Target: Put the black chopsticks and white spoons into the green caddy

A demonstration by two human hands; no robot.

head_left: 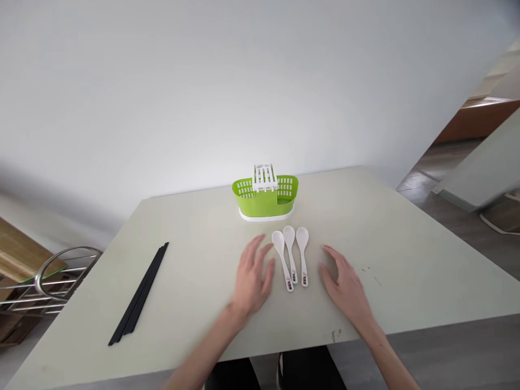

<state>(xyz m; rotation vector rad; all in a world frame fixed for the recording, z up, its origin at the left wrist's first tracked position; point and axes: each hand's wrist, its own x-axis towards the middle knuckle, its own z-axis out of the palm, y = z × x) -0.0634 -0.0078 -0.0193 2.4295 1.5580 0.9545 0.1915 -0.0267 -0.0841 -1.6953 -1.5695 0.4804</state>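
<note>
Three white spoons (303,254) lie side by side on the table, bowls pointing away from me and printed handle ends toward me. My left hand (252,273) hovers just left of them with its fingers apart, slightly blurred, holding nothing. On the other side, my right hand (343,281) is near the table top with thumb and fingers spread, also holding nothing. Beyond the spoons stands a green cutlery basket (260,206) with a white base and a white slatted piece (265,177) across its middle. Several black chopsticks (140,292) lie in a bundle at the left.
The pale table (203,238) reaches back to a white wall (260,81). Off its left edge is a metal rack (60,276) beside a wooden board (20,249). Dark marks (336,335) show near the front edge. A doorway opens onto floor at the right.
</note>
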